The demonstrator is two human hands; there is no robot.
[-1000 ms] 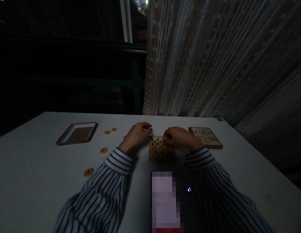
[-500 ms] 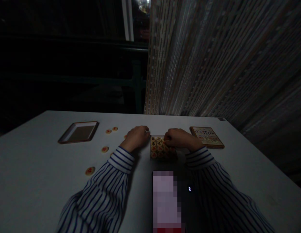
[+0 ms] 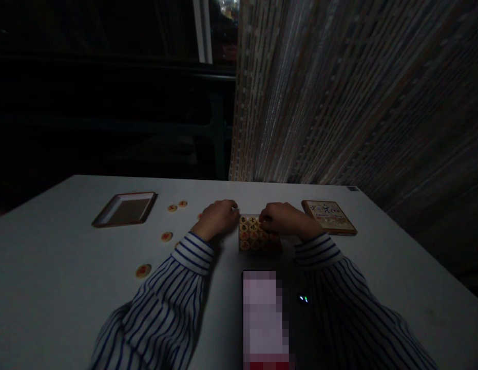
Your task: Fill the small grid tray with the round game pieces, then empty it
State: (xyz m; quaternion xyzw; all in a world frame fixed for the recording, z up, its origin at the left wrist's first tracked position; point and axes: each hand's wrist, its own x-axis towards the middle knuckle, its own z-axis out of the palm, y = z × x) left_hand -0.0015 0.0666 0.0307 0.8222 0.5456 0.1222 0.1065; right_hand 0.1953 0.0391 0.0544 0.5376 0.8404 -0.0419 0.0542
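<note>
Round xiangqi pieces (image 3: 254,233), cream discs marked in red and black, sit packed in a square block near the middle of the far edge of the desk (image 3: 61,241), between the hands. The left hand (image 3: 216,220) is loosely curled just beside the block's far left corner, while the right hand (image 3: 285,218) curves over its far right side, fingers (image 3: 265,218) touching the top row; neither grip can be made out. Several loose pieces (image 3: 167,236) and a brown-rimmed tray (image 3: 103,210) lie toward the left, an illustrated box lid (image 3: 329,217) toward the right.
</note>
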